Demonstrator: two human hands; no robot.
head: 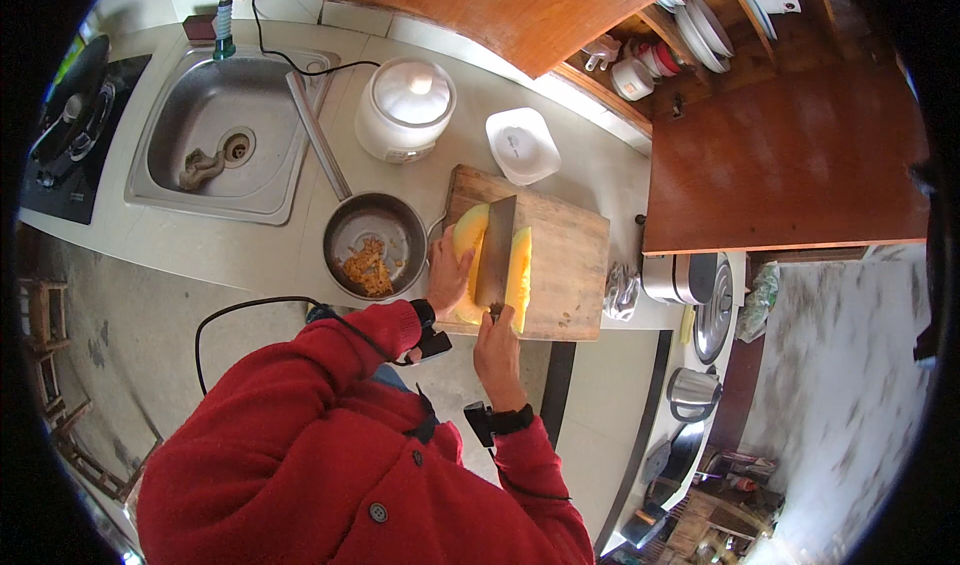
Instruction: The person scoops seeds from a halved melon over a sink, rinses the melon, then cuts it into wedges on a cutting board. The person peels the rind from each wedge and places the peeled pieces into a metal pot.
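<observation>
A wooden cutting board (566,265) lies on the counter with yellow-fleshed melon on it. My right hand (499,351) grips the handle of a cleaver (497,254), whose broad blade stands between two melon pieces. My left hand (448,274) holds the left melon piece (471,227) at its left side, near the blade. The right melon piece (520,276), a long wedge, lies against the other side of the blade. Left of the board a metal saucepan (352,227) holds orange-yellow scraps, probably melon seeds and pulp (369,269). Whether the blade touches the board is hidden.
A white dish (523,145) and a lidded white ceramic pot (405,115) stand behind the board. The sink (202,107) holds a wet cloth (201,169). An open wooden cabinet door (780,167) juts out at the upper right. A plastic bag (622,291) lies right of the board.
</observation>
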